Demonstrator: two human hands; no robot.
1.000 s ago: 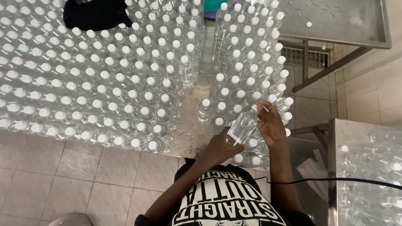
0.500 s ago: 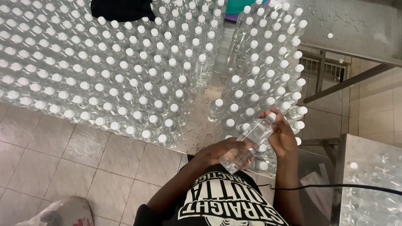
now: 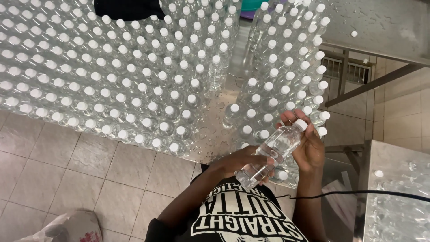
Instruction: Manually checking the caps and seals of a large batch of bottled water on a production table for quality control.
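Observation:
I hold one clear plastic bottle with a white cap tilted in front of my chest, cap up to the right. My left hand grips its lower body near the base. My right hand wraps the upper part near the cap. The bottle hangs just above the near edge of a wet steel table. That table carries two big blocks of several upright capped bottles, a wide left block and a narrower right block.
A dark cloth lies on the bottles at the back. A second steel table stands at the upper right with a loose white cap. Another steel surface sits at the right, crossed by a black cable. Beige floor tiles and a white bag lie at the lower left.
The bottle has come off the right block's near edge and down toward my chest. My left hand has closed on its base, and the bottle now tilts more.

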